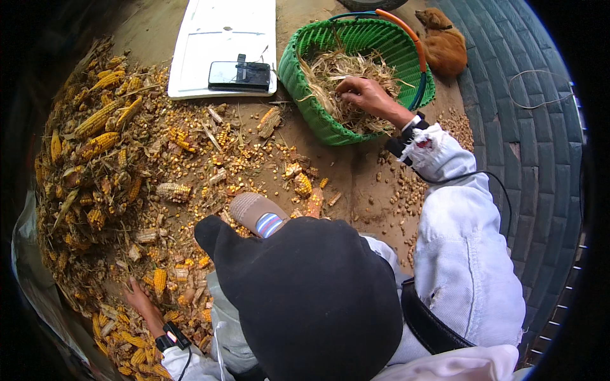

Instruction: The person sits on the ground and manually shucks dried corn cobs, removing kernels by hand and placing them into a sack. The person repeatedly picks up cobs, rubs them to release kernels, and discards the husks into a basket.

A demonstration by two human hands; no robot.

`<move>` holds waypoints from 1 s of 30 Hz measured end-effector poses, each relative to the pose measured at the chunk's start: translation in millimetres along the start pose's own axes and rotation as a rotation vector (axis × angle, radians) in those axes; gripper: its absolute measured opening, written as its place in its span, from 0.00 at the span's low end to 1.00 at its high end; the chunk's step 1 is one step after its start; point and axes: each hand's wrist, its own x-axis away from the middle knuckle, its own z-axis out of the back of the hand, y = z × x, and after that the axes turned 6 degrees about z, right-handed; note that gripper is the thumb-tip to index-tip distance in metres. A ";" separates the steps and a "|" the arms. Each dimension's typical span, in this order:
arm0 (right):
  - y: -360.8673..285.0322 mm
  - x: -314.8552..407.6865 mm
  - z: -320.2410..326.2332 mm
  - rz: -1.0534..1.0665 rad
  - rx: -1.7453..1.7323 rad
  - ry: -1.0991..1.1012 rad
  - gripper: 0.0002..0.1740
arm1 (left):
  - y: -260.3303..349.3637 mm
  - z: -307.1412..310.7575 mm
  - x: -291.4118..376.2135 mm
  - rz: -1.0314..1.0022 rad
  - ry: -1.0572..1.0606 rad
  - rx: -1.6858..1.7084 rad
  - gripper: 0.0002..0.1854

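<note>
My right hand [366, 96] is over a green woven basket [314, 116] with its fingers bent. Dry corn husks and chaff [352, 66] lie inside the basket, right beneath the hand. Whether the fingers pinch any husk cannot be made out. At the lower left, my left hand [142, 302] reaches down among loose corn, with its fingers apart and nothing visible in them. Just right of those fingers lies a short yellow corn cob [160, 280]. A large heap of corn cobs and debris [90, 190] rises beyond it along the left side.
A white foam board [224, 43] bears a smartphone [238, 75]. Stripped cobs [173, 191] and loose kernels litter the ground around my shoe [255, 209]. Peanut-like pods [405, 190] are scattered at right. A brown dog [443, 45] lies beside the basket, near grey brick-patterned flooring [519, 143].
</note>
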 end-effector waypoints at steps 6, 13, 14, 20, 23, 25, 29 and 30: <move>21.0 -26.9 -19.2 0.169 0.282 -0.132 0.18 | -3.0 8.8 -3.6 0.016 -0.030 0.028 0.35; 4.0 -12.0 4.1 -0.099 -0.211 -0.106 0.17 | -1.2 5.6 -3.9 0.000 -0.028 0.020 0.40; -0.5 -3.5 12.7 -0.177 -0.409 -0.091 0.18 | 0.4 4.6 -3.6 0.013 -0.045 0.016 0.40; -27.4 16.8 29.5 -0.203 -1.340 -0.115 0.23 | 2.9 -2.4 5.9 0.017 -0.064 0.043 0.40; -39.3 18.4 28.6 -0.122 -1.495 -0.156 0.23 | 2.3 -3.8 9.7 0.004 -0.011 0.058 0.40; -47.3 17.4 28.8 -0.092 -1.405 -0.167 0.25 | 2.4 -2.5 10.3 -0.011 -0.014 0.067 0.39; -62.9 17.8 32.0 0.021 -1.226 -0.192 0.28 | 2.6 0.0 9.1 -0.034 -0.057 0.053 0.36; -66.4 18.3 32.2 0.025 -1.259 -0.183 0.29 | 2.5 0.0 9.1 -0.031 -0.029 0.062 0.36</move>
